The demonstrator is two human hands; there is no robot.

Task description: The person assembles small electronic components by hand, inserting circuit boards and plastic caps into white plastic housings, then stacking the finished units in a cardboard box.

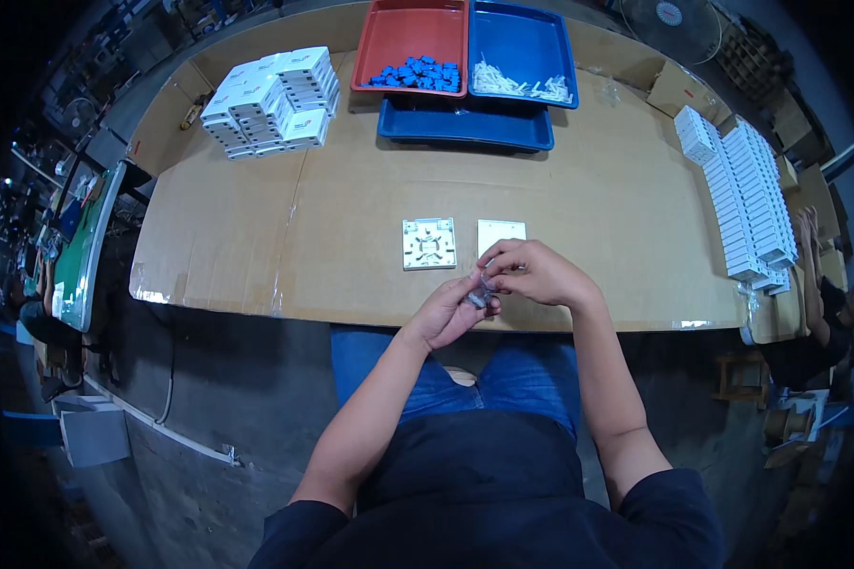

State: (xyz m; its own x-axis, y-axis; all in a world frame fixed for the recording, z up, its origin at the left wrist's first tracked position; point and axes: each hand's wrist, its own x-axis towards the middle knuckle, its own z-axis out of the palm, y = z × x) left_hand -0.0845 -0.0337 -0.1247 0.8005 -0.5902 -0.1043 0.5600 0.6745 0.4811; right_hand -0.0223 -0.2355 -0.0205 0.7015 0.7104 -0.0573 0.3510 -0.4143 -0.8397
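Observation:
Both of my hands meet just over the table's near edge. Palm up, my left hand has its fingers curled around a small greyish, shiny thing, too small to make out. From the right, my right hand reaches over it with thumb and forefinger pinched together at the same thing. Just beyond my left hand lies a square white plastic housing, its inner side with clips and a cross-shaped centre facing up. Beside it is a flat white plate, partly covered by my right hand.
A cardboard-covered table has raised cardboard sides. At the back stand a red tray with blue parts, a blue tray with white parts, and another blue tray beneath. White boxes are stacked left, white housings right.

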